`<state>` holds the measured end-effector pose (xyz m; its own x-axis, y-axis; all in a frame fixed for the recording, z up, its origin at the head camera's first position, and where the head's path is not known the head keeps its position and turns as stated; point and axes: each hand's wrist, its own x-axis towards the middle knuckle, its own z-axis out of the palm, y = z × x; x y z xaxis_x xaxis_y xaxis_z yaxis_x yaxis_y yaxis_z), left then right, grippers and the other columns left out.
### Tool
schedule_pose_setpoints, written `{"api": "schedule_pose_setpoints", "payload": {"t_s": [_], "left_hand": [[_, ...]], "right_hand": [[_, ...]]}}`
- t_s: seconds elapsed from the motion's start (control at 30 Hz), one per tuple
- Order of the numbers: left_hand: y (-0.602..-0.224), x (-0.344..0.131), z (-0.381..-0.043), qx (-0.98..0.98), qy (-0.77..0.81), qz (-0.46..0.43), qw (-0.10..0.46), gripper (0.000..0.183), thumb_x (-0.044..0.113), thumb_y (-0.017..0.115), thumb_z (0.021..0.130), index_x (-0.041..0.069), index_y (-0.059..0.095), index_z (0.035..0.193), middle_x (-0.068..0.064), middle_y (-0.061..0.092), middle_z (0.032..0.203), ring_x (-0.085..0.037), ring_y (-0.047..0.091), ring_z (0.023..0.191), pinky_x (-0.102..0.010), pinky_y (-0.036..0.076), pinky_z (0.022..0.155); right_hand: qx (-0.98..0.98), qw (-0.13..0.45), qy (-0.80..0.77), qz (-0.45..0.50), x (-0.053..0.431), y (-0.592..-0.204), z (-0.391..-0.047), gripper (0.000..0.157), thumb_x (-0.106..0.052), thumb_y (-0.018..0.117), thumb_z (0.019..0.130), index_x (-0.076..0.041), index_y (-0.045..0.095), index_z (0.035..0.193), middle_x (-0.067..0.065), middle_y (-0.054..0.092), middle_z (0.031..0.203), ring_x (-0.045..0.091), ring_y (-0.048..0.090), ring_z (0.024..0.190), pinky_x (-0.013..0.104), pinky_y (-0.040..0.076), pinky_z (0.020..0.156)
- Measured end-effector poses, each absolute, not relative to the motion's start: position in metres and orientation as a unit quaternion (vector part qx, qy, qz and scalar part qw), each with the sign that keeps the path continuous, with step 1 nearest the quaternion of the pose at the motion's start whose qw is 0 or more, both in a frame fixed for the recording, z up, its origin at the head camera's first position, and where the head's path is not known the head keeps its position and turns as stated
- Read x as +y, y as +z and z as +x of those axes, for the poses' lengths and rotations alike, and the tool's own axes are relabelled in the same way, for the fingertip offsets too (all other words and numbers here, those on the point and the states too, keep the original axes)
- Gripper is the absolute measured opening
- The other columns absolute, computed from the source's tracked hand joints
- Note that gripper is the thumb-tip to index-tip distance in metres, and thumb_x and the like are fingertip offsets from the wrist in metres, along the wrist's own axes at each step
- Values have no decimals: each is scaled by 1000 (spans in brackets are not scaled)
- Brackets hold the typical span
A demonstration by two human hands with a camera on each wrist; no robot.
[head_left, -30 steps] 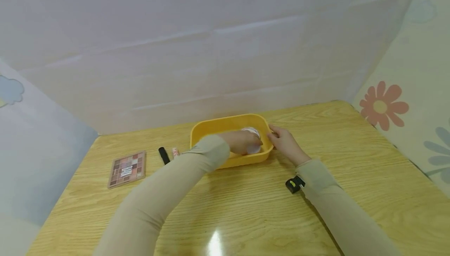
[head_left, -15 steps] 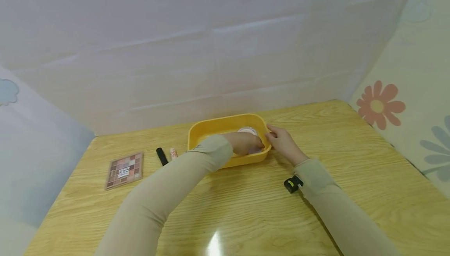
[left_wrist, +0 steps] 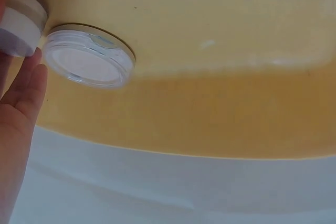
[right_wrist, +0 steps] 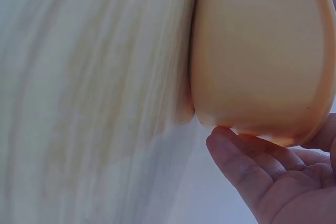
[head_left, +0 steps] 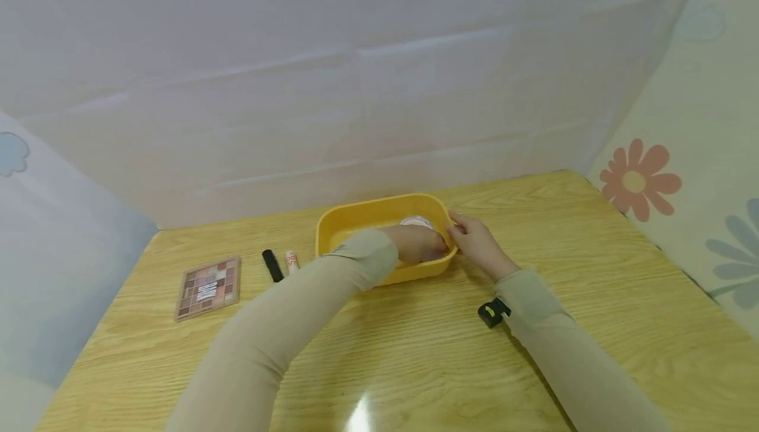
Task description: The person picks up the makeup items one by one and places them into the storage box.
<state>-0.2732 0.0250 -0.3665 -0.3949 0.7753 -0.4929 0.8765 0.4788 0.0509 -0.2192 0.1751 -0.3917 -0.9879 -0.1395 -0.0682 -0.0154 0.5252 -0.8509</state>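
Note:
A yellow plastic basket (head_left: 379,208) stands on the table near the wall. My left hand (head_left: 420,245) reaches down into its right end. In the left wrist view, its fingers and thumb hold a small round jar (left_wrist: 22,22), whitish with a purplish end, partly cut off by the frame edge. Beside the jar on the basket floor lies a clear-rimmed round compact (left_wrist: 89,59) with a white face. My right hand (head_left: 479,245) grips the basket's right end, thumb at the rim and fingers against the outside wall (right_wrist: 257,77).
Left of the basket lie a black tube (head_left: 272,265) and a pale tube with red lettering (head_left: 292,261), the latter partly behind the left sleeve. An eyeshadow palette (head_left: 207,288) lies further left. A pale wall covering (head_left: 332,109) rises behind the table (head_left: 379,366).
My left hand has shifted slightly to the right with the jar, toward the basket's right end wall. My right hand keeps its grip on the basket. The head view has shifted a little.

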Motion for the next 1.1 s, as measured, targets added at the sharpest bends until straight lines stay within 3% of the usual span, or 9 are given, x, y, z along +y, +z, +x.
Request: {"api": "schedule_pose_setpoints", "payload": {"t_s": [0.2,0.73,1.1], "left_hand": [[-367,26,-271,818,-154,525,181,50,4,55,102,14,47,151,-3,47,154,-19,44,141,-28,35,117],[-359,20,-264,840,-110,499,180,45,15,55,104,11,49,149,-5,50,151,-19,46,140,-28,35,117],[-357,17,-259,875,-98,456,127,41,20,55,104,13,54,145,-5,59,141,-19,54,131,-31,42,112]], "right_hand": [[878,62,-473,-45,177,-391,-219,51,-7,40,107,11,24,153,37,53,135,45,61,117,42,59,86],[879,67,-471,-42,177,-392,-222,51,-7,40,108,12,25,152,37,50,138,45,59,121,39,60,86],[873,63,-481,-52,178,-393,-222,49,-5,40,107,14,28,150,39,50,137,48,58,119,41,61,82]]}}
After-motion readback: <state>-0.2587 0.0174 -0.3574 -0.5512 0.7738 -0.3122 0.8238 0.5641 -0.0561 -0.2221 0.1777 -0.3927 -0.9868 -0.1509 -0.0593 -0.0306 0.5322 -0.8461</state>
